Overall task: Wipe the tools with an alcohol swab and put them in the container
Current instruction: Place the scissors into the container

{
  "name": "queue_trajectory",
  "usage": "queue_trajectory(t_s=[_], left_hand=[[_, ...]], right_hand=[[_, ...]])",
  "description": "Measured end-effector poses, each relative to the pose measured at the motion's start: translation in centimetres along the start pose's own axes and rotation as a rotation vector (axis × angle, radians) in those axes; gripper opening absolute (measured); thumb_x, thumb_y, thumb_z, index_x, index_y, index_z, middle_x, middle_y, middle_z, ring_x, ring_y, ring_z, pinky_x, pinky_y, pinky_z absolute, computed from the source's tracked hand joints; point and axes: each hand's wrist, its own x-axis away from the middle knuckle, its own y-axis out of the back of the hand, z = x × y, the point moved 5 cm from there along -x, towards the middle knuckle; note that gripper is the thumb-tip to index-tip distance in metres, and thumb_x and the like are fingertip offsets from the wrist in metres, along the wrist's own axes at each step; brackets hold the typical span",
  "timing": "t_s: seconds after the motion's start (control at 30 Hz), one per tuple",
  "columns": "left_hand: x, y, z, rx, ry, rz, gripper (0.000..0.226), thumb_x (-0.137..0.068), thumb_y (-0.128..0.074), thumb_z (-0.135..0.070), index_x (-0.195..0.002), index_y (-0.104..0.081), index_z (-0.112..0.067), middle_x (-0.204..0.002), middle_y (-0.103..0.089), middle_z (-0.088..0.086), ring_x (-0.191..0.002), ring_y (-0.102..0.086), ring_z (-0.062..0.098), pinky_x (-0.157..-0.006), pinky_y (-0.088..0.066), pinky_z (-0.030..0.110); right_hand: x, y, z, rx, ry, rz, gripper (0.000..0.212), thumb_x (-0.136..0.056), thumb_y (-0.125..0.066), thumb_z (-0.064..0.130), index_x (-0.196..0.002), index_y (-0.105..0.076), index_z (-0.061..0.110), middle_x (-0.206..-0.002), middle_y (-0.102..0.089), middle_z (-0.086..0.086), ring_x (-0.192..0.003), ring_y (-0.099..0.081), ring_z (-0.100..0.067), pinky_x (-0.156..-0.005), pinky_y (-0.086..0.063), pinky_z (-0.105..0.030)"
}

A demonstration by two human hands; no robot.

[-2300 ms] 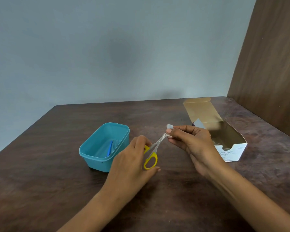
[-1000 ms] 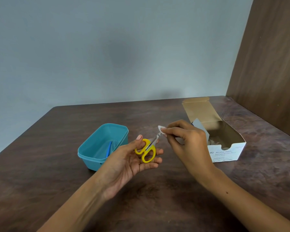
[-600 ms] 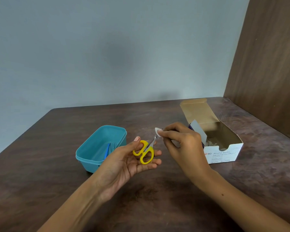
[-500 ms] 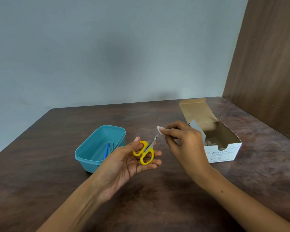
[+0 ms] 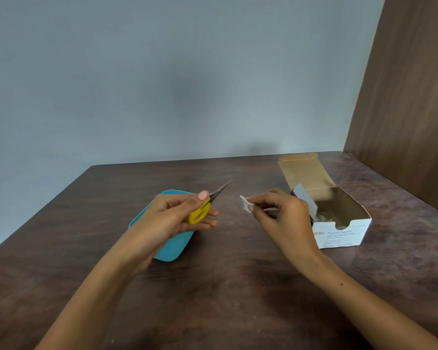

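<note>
My left hand (image 5: 173, 218) grips small scissors (image 5: 202, 210) by their yellow handles, thumb on top; the blurred metal blades point up and to the right. The hand hangs over the teal container (image 5: 173, 245), hiding most of it and whatever lies inside. My right hand (image 5: 281, 215) pinches a small white alcohol swab (image 5: 245, 204) between thumb and forefinger, a short gap to the right of the blade tips and clear of them.
An open white box of alcohol swabs (image 5: 339, 232) stands to the right on the dark wooden table (image 5: 238, 286), its flap up. A brown wooden panel (image 5: 410, 109) walls the right side. A pale wall lies behind.
The swab has come off the scissor blades and my right hand has drawn away to the right. My left hand has carried the scissors left, over the teal container.
</note>
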Motion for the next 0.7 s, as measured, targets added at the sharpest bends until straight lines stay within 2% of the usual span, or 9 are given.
queue_trajectory(t_s=[0.1,0.2,0.33,0.4,0.47,0.5,0.57,0.63,0.7], left_hand=[[0.3,2.5,-1.4,-0.267,-0.096,-0.129,0.030,-0.074,-0.062,-0.040,-0.092,-0.075,-0.019,-0.090,-0.076,0.002,-0.086,-0.073,0.016,-0.077,-0.058,0.023],[0.6,5.1,-1.9,-0.610,-0.118,-0.262,0.015,-0.080,-0.065,-0.041,-0.093,-0.072,-0.036,-0.078,-0.074,-0.017,-0.082,-0.070,0.006,-0.072,-0.050,0.015],[0.6,6.7,-2.0,-0.860,-0.118,-0.324,0.029,-0.080,-0.069,-0.036,-0.105,-0.073,-0.023,-0.092,-0.074,-0.007,-0.079,-0.061,-0.001,-0.061,-0.040,0.012],[0.3,6.4,-1.8,-0.964,-0.097,-0.322,0.029,-0.080,-0.070,-0.035,-0.105,-0.073,-0.019,-0.090,-0.072,-0.002,-0.069,-0.056,0.000,-0.054,-0.033,0.012],[-0.1,5.9,-1.3,-1.044,-0.082,-0.311,0.029,-0.082,-0.069,-0.035,-0.105,-0.072,-0.018,-0.085,-0.070,-0.001,-0.070,-0.059,0.005,-0.052,-0.034,0.013],[-0.3,5.6,-0.9,-1.066,-0.078,-0.305,0.030,-0.082,-0.068,-0.037,-0.105,-0.072,-0.017,-0.085,-0.071,0.000,-0.075,-0.062,0.011,-0.054,-0.039,0.015],[-0.8,5.1,-0.1,-1.088,-0.070,-0.291,0.035,-0.083,-0.065,-0.041,-0.108,-0.071,-0.016,-0.098,-0.073,0.004,-0.088,-0.064,0.018,-0.068,-0.047,0.024],[-1.3,4.5,0.9,-1.087,-0.075,-0.284,0.043,-0.085,-0.061,-0.044,-0.116,-0.067,-0.015,-0.112,-0.070,0.003,-0.098,-0.063,0.016,-0.083,-0.048,0.027],[-1.6,4.0,1.5,-1.080,-0.084,-0.292,0.046,-0.088,-0.056,-0.045,-0.122,-0.063,-0.014,-0.119,-0.067,0.002,-0.101,-0.062,0.014,-0.085,-0.047,0.026]], right_hand=[[0.1,-0.7,-0.3,-0.111,-0.118,0.064,0.012,-0.079,-0.073,0.007,-0.088,-0.076,0.015,-0.079,-0.068,0.012,-0.080,-0.064,0.001,-0.065,-0.048,-0.006],[0.2,-0.9,-0.4,-0.169,-0.174,0.104,0.014,-0.078,-0.073,0.008,-0.089,-0.076,0.016,-0.078,-0.068,0.017,-0.078,-0.065,0.004,-0.066,-0.049,-0.008],[0.2,-0.9,-0.4,-0.169,-0.171,0.117,0.014,-0.078,-0.073,0.007,-0.089,-0.076,0.016,-0.078,-0.068,0.016,-0.077,-0.065,0.004,-0.066,-0.049,-0.007],[0.3,-1.1,-0.4,-0.157,-0.175,0.129,0.014,-0.079,-0.073,0.009,-0.090,-0.075,0.017,-0.078,-0.069,0.016,-0.079,-0.065,0.004,-0.066,-0.050,-0.008],[0.4,-1.2,-0.4,-0.141,-0.185,0.145,0.015,-0.079,-0.073,0.010,-0.091,-0.075,0.020,-0.079,-0.068,0.017,-0.081,-0.064,0.005,-0.067,-0.050,-0.008],[0.5,-1.2,-0.4,-0.135,-0.186,0.152,0.016,-0.079,-0.073,0.011,-0.092,-0.074,0.021,-0.079,-0.067,0.018,-0.082,-0.063,0.006,-0.067,-0.050,-0.007],[0.5,-1.2,-0.4,-0.126,-0.184,0.159,0.017,-0.079,-0.073,0.010,-0.092,-0.074,0.022,-0.078,-0.066,0.019,-0.083,-0.063,0.007,-0.067,-0.049,-0.006],[0.4,-1.2,-0.4,-0.123,-0.180,0.159,0.017,-0.079,-0.073,0.010,-0.091,-0.074,0.021,-0.077,-0.066,0.019,-0.081,-0.063,0.008,-0.066,-0.048,-0.005],[0.4,-1.2,-0.5,-0.122,-0.177,0.155,0.016,-0.079,-0.073,0.010,-0.091,-0.075,0.020,-0.078,-0.067,0.018,-0.081,-0.063,0.007,-0.066,-0.048,-0.005]])
